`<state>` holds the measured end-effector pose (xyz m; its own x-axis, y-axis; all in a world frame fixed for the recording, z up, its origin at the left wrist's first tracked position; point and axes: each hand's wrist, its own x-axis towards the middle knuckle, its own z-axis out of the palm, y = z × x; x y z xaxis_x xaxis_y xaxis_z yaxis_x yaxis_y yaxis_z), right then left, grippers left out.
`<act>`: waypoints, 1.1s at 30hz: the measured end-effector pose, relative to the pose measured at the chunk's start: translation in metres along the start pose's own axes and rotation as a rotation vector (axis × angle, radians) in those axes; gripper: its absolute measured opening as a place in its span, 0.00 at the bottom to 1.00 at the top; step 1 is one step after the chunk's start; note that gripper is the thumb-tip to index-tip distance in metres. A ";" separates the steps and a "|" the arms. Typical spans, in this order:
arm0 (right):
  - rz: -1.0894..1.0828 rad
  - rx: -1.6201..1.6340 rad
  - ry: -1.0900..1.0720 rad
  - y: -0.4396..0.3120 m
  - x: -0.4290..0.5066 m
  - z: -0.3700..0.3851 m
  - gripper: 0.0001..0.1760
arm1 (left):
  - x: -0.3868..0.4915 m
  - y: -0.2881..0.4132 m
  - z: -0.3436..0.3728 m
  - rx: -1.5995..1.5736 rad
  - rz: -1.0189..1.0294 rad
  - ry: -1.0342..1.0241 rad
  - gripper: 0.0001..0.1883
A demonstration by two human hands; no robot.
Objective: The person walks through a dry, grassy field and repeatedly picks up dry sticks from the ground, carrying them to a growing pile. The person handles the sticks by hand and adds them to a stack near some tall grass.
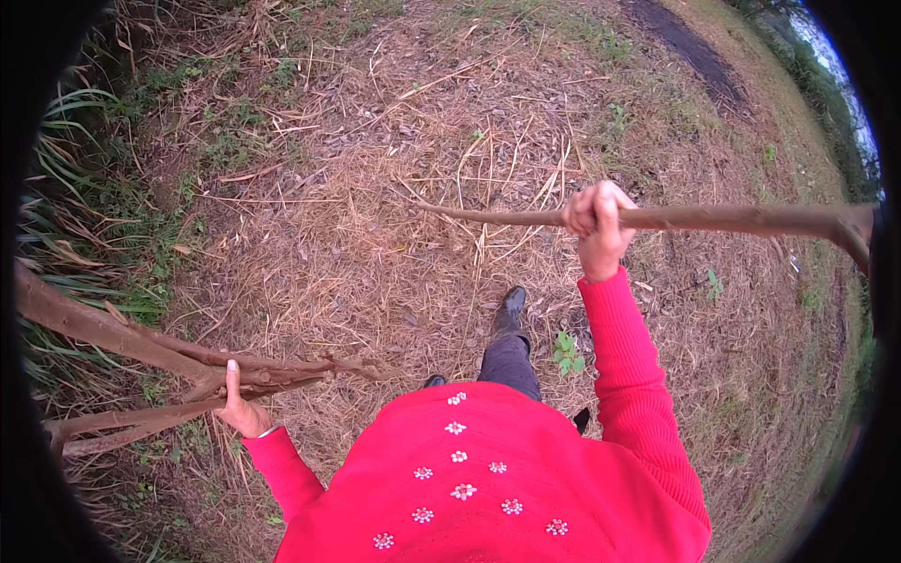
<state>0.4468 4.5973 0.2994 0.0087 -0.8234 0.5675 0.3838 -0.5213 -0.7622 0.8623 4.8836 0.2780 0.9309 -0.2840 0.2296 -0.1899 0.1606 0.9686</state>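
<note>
My right hand [600, 224] is wrapped around a long brown branch [739, 219], held level above the ground. Its thin tip points left, while the thick end reaches the right rim of the view, where it forks. At the lower left, my left hand [243, 412] grips a bundle of forked branches [169, 359], thumb on top and the fingers hidden beneath. The bundle's thicker limbs run out to the left rim; its narrow ends point right, towards my body. The two hands are well apart.
Dry grass and leaf litter [338, 260] cover the ground, with loose dry stalks [493, 183] ahead. Tall green grass [63, 232] lines the left side. A small leafy plant [567, 354] grows right of my dark boot [512, 306]. A dark strip of ground [686, 46] lies far right.
</note>
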 end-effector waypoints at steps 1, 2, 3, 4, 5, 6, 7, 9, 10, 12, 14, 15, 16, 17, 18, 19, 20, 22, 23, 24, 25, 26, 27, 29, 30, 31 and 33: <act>0.085 0.015 -0.017 0.030 0.015 -0.012 0.19 | -0.002 0.000 0.012 -0.008 -0.003 0.000 0.29; 0.175 -0.022 -0.055 0.052 0.027 -0.021 0.20 | -0.005 0.001 0.022 -0.022 -0.011 0.003 0.29; 0.253 -0.170 -0.102 0.074 0.040 -0.037 0.20 | -0.010 0.004 0.037 -0.051 -0.014 0.018 0.29; 0.299 -0.214 -0.171 0.098 0.053 -0.060 0.20 | -0.015 0.007 0.055 -0.048 -0.042 0.082 0.29; 0.361 -0.250 -0.238 0.116 0.063 -0.080 0.21 | -0.021 0.010 0.074 -0.053 -0.021 0.135 0.28; 0.339 -0.301 -0.305 0.119 0.075 -0.096 0.21 | -0.027 0.015 0.088 -0.048 0.001 0.193 0.28; 0.305 -0.352 -0.374 0.114 0.093 -0.111 0.21 | -0.030 0.018 0.103 -0.051 0.028 0.252 0.28; 0.304 -0.351 -0.427 0.097 0.126 -0.145 0.21 | -0.038 0.027 0.129 0.010 0.075 0.240 0.28; 0.364 -0.407 -0.408 0.085 0.144 -0.161 0.22 | -0.043 0.029 0.142 0.031 0.097 0.217 0.28; 0.363 -0.415 -0.438 0.068 0.181 -0.198 0.23 | -0.050 0.032 0.175 0.030 0.105 0.173 0.27; 0.416 -0.382 -0.420 0.053 0.207 -0.219 0.22 | -0.052 0.025 0.197 0.017 0.104 0.179 0.26; 0.439 -0.350 -0.382 0.047 0.218 -0.230 0.22 | -0.050 0.023 0.210 0.009 0.108 0.177 0.26; 0.437 -0.340 -0.360 0.038 0.227 -0.237 0.22 | -0.053 0.027 0.226 0.017 0.096 0.171 0.26; 0.435 -0.331 -0.336 0.028 0.238 -0.245 0.21 | -0.053 0.026 0.236 0.008 0.082 0.155 0.27; 0.397 -0.382 -0.334 0.015 0.252 -0.257 0.21 | -0.050 0.026 0.247 -0.001 0.070 0.135 0.27; 0.363 -0.429 -0.329 0.003 0.265 -0.270 0.21 | -0.048 0.029 0.258 -0.004 0.060 0.112 0.28; 0.405 -0.482 -0.290 -0.013 0.277 -0.278 0.21 | -0.050 0.036 0.278 -0.023 0.069 0.086 0.29; 0.458 -0.604 -0.203 -0.040 0.295 -0.295 0.21 | -0.040 0.032 0.287 -0.051 0.021 0.061 0.29; 0.470 -0.670 -0.160 -0.047 0.300 -0.304 0.22 | -0.035 0.029 0.293 -0.068 -0.006 0.046 0.29; 0.480 -0.756 -0.127 -0.052 0.304 -0.319 0.22 | -0.038 0.031 0.309 -0.113 -0.001 -0.011 0.29; 0.459 -0.854 -0.093 -0.054 0.301 -0.328 0.22 | -0.034 0.026 0.319 -0.132 -0.027 -0.026 0.28; 0.439 -0.950 -0.060 -0.054 0.297 -0.337 0.21 | -0.030 0.020 0.328 -0.151 -0.052 -0.038 0.28; 0.417 -1.041 -0.034 -0.052 0.294 -0.345 0.22 | -0.026 0.014 0.337 -0.166 -0.073 -0.043 0.28; 0.374 -1.161 -0.003 -0.058 0.290 -0.362 0.20 | -0.020 0.003 0.363 -0.191 -0.099 -0.017 0.27; 0.342 -1.214 0.014 -0.062 0.289 -0.367 0.20 | -0.019 0.001 0.377 -0.202 -0.118 -0.026 0.27; 0.304 -1.264 0.031 -0.065 0.289 -0.368 0.20 | -0.015 -0.001 0.389 -0.216 -0.132 -0.033 0.27; 0.250 -1.243 0.113 -0.077 0.295 -0.366 0.19 | -0.003 -0.014 0.407 -0.182 -0.106 -0.061 0.27</act>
<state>0.0816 4.3125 0.4111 -0.1462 -0.9116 0.3841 -0.7379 -0.1581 -0.6561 0.7350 4.4980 0.3026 0.9209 -0.3645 0.1379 -0.0271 0.2931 0.9557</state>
